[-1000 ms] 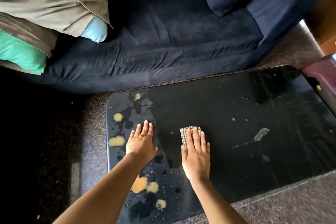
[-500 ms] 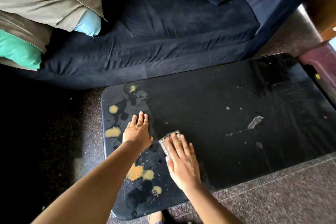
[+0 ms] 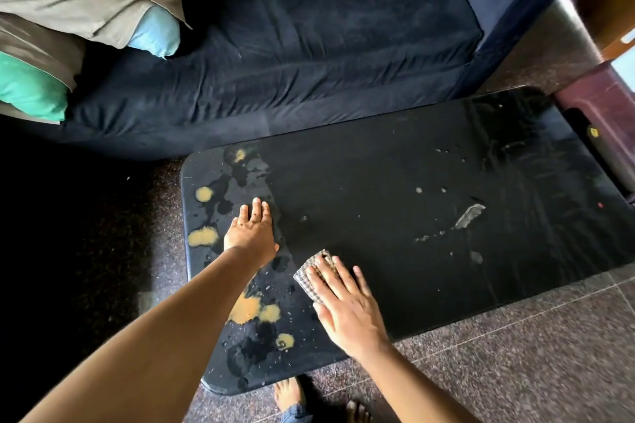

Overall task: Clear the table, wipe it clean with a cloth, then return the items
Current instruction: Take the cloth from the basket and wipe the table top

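Step in hand: wiping. The table (image 3: 378, 182) carries no loose items, so clearing looks done.
Cloth: a small checked cloth (image 3: 305, 272) lies flat on the near left part of the tabletop, mostly hidden under the right hand.
Right hand: the right hand (image 3: 347, 306) lies palm down on the cloth, fingers straight and slightly fanned, pressing rather than pinching.
Left hand: the left hand (image 3: 252, 233) rests flat on the bare top just left of the cloth, fingers straight and close together, holding nothing. It looks like a brace.
Dirt nearby: yellow patches (image 3: 245, 309) and dark wet blots cover the left end, some just beside the cloth.
Dirt farther off: a pale smear (image 3: 469, 216) and small specks sit well to the right.
Good technique: keep the palm's weight over the cloth and draw overlapping strokes through the yellow patches toward one edge. Refold to a fresh face once it loads up.
Brace: shift the left hand onto a dry spot so it does not spread the wet.
Risk: the cloth is small, so it may only smear the spill. Dirt pushed off the edge lands on the floor (image 3: 515, 354) by the bare feet (image 3: 288, 395).
Left to do: the right side, then returning the items, none of which show.
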`<act>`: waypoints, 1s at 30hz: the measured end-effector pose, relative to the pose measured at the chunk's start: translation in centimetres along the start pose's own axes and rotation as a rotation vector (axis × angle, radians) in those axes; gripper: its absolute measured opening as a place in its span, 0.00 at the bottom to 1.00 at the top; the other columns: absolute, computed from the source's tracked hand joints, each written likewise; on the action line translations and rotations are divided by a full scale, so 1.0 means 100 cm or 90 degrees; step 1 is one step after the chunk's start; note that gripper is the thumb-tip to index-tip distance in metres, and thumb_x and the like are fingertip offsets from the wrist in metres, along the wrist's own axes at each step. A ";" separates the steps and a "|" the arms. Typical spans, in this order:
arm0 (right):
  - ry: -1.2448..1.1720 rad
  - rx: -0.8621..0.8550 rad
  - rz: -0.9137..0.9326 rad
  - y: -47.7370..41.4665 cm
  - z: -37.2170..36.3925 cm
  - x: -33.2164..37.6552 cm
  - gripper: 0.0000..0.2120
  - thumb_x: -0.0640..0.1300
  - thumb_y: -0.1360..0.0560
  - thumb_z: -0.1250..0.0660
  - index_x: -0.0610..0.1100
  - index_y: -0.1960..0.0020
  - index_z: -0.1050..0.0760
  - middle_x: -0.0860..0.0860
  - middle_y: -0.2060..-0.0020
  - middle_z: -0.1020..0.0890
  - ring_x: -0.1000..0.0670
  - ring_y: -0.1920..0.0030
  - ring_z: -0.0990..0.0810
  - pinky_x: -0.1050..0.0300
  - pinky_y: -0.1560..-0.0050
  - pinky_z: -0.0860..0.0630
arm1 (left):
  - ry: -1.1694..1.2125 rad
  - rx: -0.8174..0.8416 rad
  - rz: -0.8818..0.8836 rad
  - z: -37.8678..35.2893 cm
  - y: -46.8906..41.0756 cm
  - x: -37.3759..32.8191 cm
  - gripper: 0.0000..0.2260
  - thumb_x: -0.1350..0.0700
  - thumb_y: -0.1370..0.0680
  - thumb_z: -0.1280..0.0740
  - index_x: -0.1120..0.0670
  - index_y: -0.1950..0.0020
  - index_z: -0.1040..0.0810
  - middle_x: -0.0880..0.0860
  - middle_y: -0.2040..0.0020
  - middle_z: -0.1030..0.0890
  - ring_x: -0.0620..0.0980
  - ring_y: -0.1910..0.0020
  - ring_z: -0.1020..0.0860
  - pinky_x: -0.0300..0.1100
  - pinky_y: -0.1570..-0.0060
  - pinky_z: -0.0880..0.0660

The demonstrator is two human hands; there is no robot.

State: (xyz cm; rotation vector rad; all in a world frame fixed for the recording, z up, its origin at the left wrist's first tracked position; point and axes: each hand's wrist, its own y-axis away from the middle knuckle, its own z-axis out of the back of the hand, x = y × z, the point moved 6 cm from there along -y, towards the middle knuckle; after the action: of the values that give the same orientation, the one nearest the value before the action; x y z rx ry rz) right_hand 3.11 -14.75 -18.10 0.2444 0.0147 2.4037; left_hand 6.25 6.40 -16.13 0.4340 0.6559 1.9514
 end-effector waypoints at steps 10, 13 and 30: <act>-0.074 0.003 -0.118 0.023 -0.007 0.027 0.30 0.52 0.25 0.44 0.52 0.24 0.44 0.52 0.24 0.42 0.47 0.25 0.41 0.44 0.31 0.44 | -0.013 -0.008 0.005 0.000 -0.001 -0.001 0.39 0.46 0.21 0.37 0.58 0.22 0.60 0.56 0.21 0.59 0.58 0.22 0.55 0.50 0.25 0.48; -0.039 0.002 -0.056 0.037 -0.007 0.013 0.29 0.52 0.25 0.43 0.53 0.25 0.42 0.54 0.25 0.40 0.49 0.26 0.39 0.45 0.31 0.42 | -0.013 -0.007 0.012 0.000 -0.002 -0.001 0.40 0.46 0.21 0.36 0.58 0.22 0.60 0.56 0.21 0.59 0.58 0.22 0.54 0.50 0.25 0.48; -0.005 -0.005 -0.204 0.074 -0.005 -0.058 0.28 0.52 0.23 0.47 0.51 0.24 0.45 0.52 0.24 0.43 0.46 0.25 0.43 0.43 0.30 0.44 | -0.011 0.017 0.025 -0.001 -0.001 0.000 0.39 0.46 0.21 0.37 0.57 0.22 0.60 0.55 0.21 0.60 0.57 0.22 0.55 0.51 0.25 0.50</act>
State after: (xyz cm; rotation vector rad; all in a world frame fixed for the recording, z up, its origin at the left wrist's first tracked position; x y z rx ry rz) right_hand 2.34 -24.11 -19.03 0.2294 0.0375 2.0842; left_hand 6.28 6.37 -16.24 0.4829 0.6673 1.9758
